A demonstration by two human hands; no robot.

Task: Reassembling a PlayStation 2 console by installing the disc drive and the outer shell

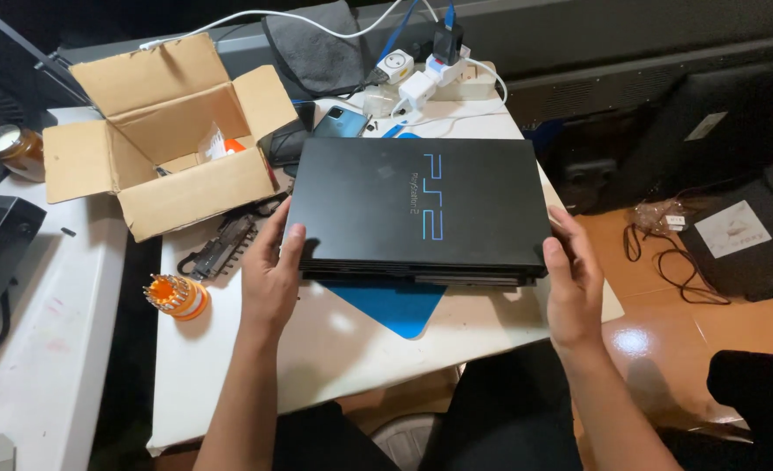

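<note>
head | left hand, right hand: each grip clasps black console | open cardboard box: orange-white item inside

The game console is black plastic, its top smooth with a dull sheen. The tabletop beneath looks white, smooth and matt. The open box is plain brown cardboard, rough and unglazed. The floor is glossy orange-brown tile, throwing back light.
</note>
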